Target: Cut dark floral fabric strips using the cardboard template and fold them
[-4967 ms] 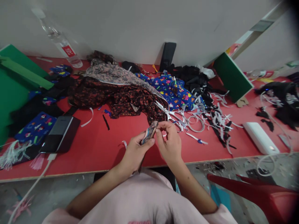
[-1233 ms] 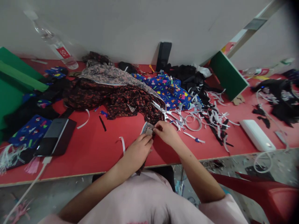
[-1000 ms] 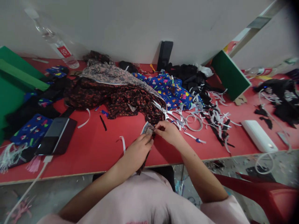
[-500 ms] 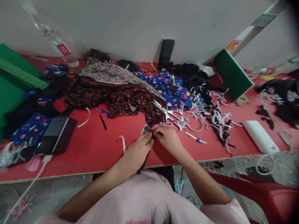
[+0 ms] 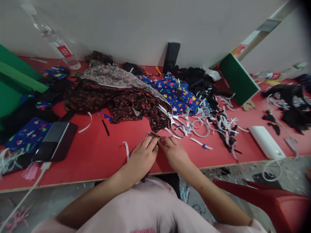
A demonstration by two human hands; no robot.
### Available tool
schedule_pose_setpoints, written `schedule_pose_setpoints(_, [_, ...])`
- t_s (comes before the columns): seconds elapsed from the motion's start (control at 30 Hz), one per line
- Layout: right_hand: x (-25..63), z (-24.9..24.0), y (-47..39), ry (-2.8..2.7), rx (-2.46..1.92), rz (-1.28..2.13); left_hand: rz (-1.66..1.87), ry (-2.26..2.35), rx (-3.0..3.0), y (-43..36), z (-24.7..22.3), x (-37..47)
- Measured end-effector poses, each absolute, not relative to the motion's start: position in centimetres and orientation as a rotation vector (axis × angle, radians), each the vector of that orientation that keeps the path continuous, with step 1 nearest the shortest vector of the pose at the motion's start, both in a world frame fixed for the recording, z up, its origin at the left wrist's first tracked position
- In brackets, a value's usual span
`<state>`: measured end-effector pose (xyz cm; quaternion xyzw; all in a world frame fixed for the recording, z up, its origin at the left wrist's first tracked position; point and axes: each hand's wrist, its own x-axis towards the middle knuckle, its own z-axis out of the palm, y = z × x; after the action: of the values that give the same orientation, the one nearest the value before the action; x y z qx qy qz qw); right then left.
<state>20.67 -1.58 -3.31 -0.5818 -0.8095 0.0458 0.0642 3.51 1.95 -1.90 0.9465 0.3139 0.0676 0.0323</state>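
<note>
Dark floral fabric (image 5: 128,105) with red flowers lies bunched across the table, its paler underside turned up at the back. A narrow part of it runs down toward me. My left hand (image 5: 145,154) is closed on this part near the table's front, fingers bent over its edge. Close beside it, my right hand (image 5: 173,149) pinches the same edge, fingertips almost touching the left ones. Most of the held part is hidden under my hands. Just beyond my right hand, white-handled scissors (image 5: 171,118) rest on the fabric with blades slightly apart.
Blue patterned fabric (image 5: 176,92) and white and black scraps (image 5: 225,124) lie right of the floral cloth. A phone (image 5: 171,57) leans on the wall. A black power bank (image 5: 57,141) is at left, a white one (image 5: 266,141) at right. A water bottle (image 5: 62,48) stands back left.
My right hand has turned flatter and lowered onto the fabric edge beside my left. The fingers of my left hand have shifted slightly forward over the cloth. The view has shifted a little.
</note>
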Motion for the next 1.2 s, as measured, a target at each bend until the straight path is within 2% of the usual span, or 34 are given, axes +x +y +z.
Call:
schedule_pose_setpoints(0.2, [20.0,-3.4,-1.9,-2.530,-1.789,-0.038,0.194,0.713,3.022,3.5,-2.5,3.6])
schedule_pose_setpoints(0.77, [21.1,-3.9,-2.4,-2.570,-1.693,-0.085,0.134,0.941,2.951,2.4,-2.2,3.6])
schedule_pose_setpoints(1.03, [22.3,-2.5,-2.9,-2.413,-1.709,0.038,0.136,0.901,2.911,2.6,-2.5,3.3])
schedule_pose_setpoints(1.2, [21.2,-3.9,-2.2,-2.399,-1.665,0.060,0.124,0.921,2.841,2.6,-2.6,3.3])
